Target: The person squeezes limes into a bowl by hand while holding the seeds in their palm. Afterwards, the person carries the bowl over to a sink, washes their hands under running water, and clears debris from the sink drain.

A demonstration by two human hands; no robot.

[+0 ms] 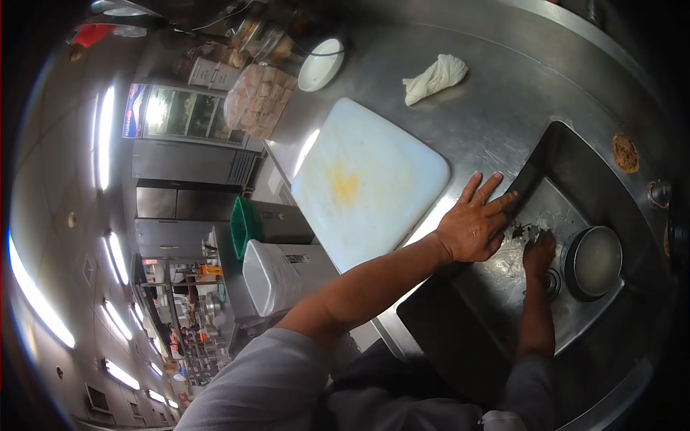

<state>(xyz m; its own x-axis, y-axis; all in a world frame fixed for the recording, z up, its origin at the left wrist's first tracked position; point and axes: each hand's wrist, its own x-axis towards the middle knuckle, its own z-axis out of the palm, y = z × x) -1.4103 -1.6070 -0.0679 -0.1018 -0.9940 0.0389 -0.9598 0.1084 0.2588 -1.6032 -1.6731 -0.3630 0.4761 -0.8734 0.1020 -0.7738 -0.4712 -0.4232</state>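
My left hand [471,226] rests on the near rim of a steel sink [489,287], its fingers stretched out and apart, holding nothing. Down inside the basin is my right hand [539,255], fingers drawn together at some wet, dark green leafy scraps [528,231]. Part of its grip is hidden by the back of the hand. Beside it, a round metal bowl [598,260] with cloudy liquid sits on the sink floor, close to the drain [553,283].
A white cutting board [374,187] with a yellow stain lies left of the sink. Behind it are a crumpled white cloth [435,79], a white dish [321,65] and a bagged stack [260,100]. A brown scrubber [625,154] lies beyond the sink. Bins [269,276] stand below the counter.
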